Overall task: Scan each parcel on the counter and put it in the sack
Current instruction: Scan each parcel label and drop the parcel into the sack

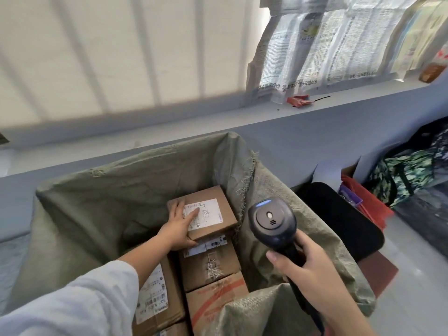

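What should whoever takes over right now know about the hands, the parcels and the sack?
Left hand: flat on the top parcel, partly over its label, inside the sack.
Right hand: grips the scanner over the sack's right side.
Done: at least four parcels lie in the sack, this one on top of another box.
Left: let go of it; the counter is out of view, so remaining parcels can't be counted.

Four parcels (206, 215) (211, 265) (213, 299) (157, 301) plainly, one sack (109, 190), one scanner (272, 220)

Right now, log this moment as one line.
left hand: flat on top parcel, inside sack | right hand: grips scanner | stage: placing parcel
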